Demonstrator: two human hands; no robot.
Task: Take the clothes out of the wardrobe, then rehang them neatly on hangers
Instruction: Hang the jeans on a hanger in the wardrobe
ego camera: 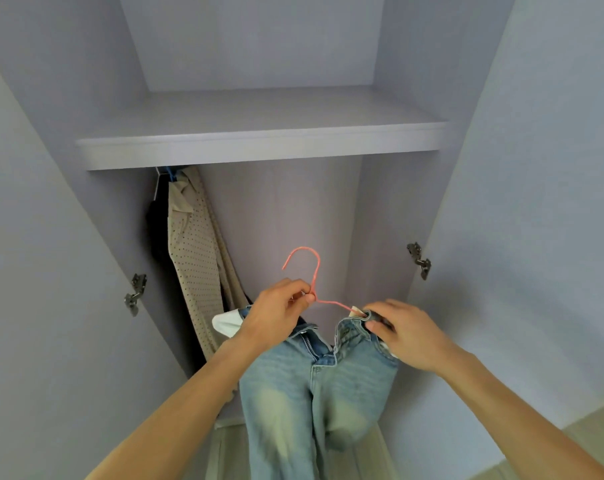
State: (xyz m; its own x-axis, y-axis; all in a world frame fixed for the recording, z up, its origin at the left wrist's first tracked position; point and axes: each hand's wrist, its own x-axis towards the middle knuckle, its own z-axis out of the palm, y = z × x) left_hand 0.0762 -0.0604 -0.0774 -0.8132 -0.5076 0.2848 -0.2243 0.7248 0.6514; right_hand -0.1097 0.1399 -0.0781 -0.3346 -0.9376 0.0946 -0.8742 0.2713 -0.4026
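Denim jeans hang before the wardrobe on pink hanger: left hand pinches its neck, right hand grips the waistband; seat loop fully, level the hanger.

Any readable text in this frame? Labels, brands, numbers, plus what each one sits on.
None readable.
On the jeans waistband, the pale tag by the right hand: too small to read.
The pink hanger, dotted beige garment and door hinges: no print visible.
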